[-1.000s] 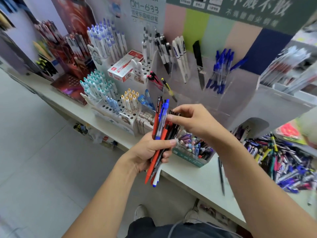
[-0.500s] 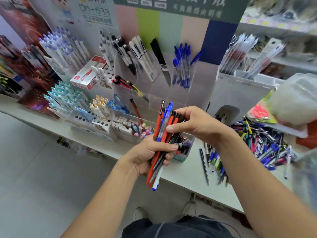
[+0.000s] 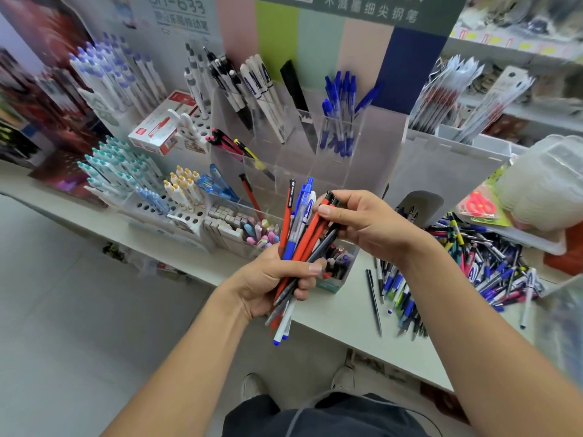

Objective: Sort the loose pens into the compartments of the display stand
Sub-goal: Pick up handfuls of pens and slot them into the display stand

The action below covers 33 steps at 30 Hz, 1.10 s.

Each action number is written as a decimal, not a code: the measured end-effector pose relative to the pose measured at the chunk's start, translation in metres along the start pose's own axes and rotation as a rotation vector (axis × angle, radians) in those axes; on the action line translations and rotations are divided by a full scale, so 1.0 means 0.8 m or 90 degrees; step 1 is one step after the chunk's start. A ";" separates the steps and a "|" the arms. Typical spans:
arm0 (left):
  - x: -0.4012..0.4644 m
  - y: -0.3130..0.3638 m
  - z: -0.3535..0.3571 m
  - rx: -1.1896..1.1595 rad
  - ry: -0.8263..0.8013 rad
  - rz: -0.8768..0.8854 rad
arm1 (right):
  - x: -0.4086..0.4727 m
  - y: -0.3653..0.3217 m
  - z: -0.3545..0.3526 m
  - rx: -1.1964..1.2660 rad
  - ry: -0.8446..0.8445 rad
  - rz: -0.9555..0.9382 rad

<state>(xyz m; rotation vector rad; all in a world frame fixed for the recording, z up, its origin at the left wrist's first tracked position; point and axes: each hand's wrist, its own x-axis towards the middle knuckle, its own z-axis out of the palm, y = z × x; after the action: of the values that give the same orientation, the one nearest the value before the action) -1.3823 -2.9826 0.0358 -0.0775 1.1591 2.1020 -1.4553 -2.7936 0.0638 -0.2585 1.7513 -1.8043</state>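
Right hand [image 3: 366,225] now higher on red-blue-black pen bundle [image 3: 299,244].

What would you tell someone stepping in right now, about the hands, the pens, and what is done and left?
Left hand: grips a mixed bundle of pens, red, blue and dark, in front of the counter.
Right hand: pinches the top ends of the red pens in that bundle.
Display stand: clear compartments hold blue pens, white pens and a black one; some compartments look empty.
Loose pile: many unsorted pens lie on the counter to the right.
Done: some compartments filled.
Left: probably pull the red pens out, drop them in a compartment, sort the rest of the bundle, then the pile.
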 end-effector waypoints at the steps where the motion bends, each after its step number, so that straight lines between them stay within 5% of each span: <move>1: -0.002 -0.002 -0.003 -0.004 -0.004 0.002 | 0.002 0.000 0.002 0.006 -0.009 -0.001; 13: -0.026 0.004 -0.034 -0.038 0.083 0.059 | 0.041 -0.016 0.035 0.002 -0.059 -0.055; 18: -0.028 0.010 -0.062 0.126 0.120 0.071 | 0.058 -0.011 0.043 -0.026 -0.094 -0.028; 26: 0.014 0.059 -0.123 0.401 0.125 0.039 | 0.086 0.006 0.046 -0.108 0.108 -0.092; 30: 0.005 0.038 -0.137 0.351 0.150 0.024 | 0.084 -0.020 0.037 -0.159 0.299 -0.131; 33: -0.008 0.024 -0.149 0.262 0.193 0.063 | 0.085 -0.048 0.035 -0.183 0.319 -0.200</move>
<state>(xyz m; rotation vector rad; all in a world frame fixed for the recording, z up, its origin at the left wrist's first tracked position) -1.4224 -3.0822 -0.0191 -0.1532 1.7891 1.9357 -1.5055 -2.8555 0.0856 -0.2174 2.4439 -1.9468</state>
